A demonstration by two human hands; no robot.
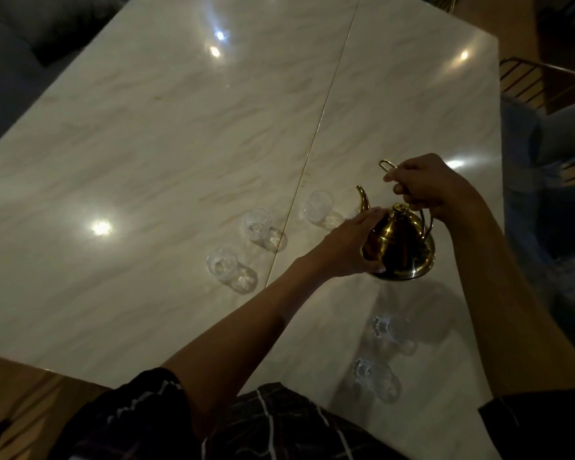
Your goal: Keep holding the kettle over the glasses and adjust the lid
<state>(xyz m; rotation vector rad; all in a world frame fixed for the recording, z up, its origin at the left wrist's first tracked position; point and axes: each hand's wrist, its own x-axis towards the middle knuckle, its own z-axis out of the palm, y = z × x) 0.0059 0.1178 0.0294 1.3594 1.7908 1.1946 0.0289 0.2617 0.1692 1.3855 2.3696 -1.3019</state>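
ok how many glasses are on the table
5: three glasses left of the gold teapot, two nearer the person. Another may hide behind the hands.

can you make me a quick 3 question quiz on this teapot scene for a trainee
1. Multiple choice: What does the right hand grip?
A. a glass
B. the gold teapot's handle
C. the table edge

2. True or false: The left hand lies against the side of the gold teapot.

3. Fill in: Counting the clear glasses in plain view on the marble table, three stand beyond the left arm and ____ stand nearer the person.

Key:
1. B. Its fingers curl round the wire handle above the lid.
2. True.
3. Two: the near glasses, against the far glasses.
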